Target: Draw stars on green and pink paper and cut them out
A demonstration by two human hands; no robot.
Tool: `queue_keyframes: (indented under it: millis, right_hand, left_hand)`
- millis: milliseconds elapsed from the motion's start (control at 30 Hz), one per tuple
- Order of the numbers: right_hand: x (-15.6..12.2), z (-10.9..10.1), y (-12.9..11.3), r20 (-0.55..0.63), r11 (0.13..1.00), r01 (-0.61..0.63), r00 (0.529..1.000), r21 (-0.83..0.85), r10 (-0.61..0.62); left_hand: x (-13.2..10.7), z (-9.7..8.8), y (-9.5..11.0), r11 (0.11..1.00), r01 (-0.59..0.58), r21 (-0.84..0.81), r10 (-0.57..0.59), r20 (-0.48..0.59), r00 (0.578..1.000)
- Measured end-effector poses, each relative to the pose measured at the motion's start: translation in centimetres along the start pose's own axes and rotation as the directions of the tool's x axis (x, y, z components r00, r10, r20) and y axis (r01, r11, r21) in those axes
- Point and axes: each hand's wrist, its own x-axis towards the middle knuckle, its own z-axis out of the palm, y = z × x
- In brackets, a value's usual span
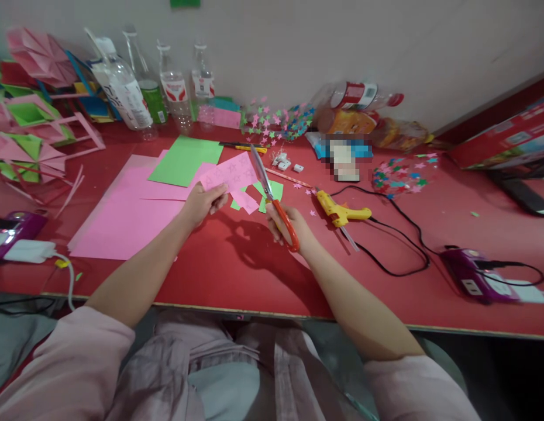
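My left hand (205,204) pinches a strip of pink paper (230,173) by its lower edge; several star outlines are drawn on it. In my right hand (287,227) is a pair of scissors (284,222) with orange handles, its blades pointing up and away from me. The blades stand at the right end of the pink strip; whether they touch it I cannot tell. Below the strip, a smaller pink scrap (245,202) and green paper pieces (275,190) lie on the red table (254,275). Small pink cut stars (313,213) are scattered right of the scissors.
Pink sheets (123,216) and a green sheet (186,161) lie to the left. A yellow glue gun (342,211) with a black cord rests at right, near a purple power strip (478,275). Bottles (173,88) and star-covered plastic pieces (406,175) stand farther back.
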Motion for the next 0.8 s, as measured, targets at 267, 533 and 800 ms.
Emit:
queue_keyframes:
  millis: [267,533,800]
  right_hand:
    - [-0.1,-0.4,-0.3,-0.089,0.986,0.144,0.987,0.082,-0.137]
    - [-0.2,-0.6,-0.5,-0.081,0.989,0.145,0.986,0.011,-0.144]
    - [-0.4,-1.1,-0.6,0.035,0.934,0.037,0.999,-0.354,-0.026]
  left_hand:
    - [-0.9,0.9,0.8,0.982,0.15,0.116,-0.183,0.367,0.912]
    - [-0.4,0.5,0.4,0.996,0.088,0.017,-0.09,0.217,0.972]
    - [0.9,-0.7,0.1,0.995,-0.066,-0.078,0.042,-0.279,0.959]
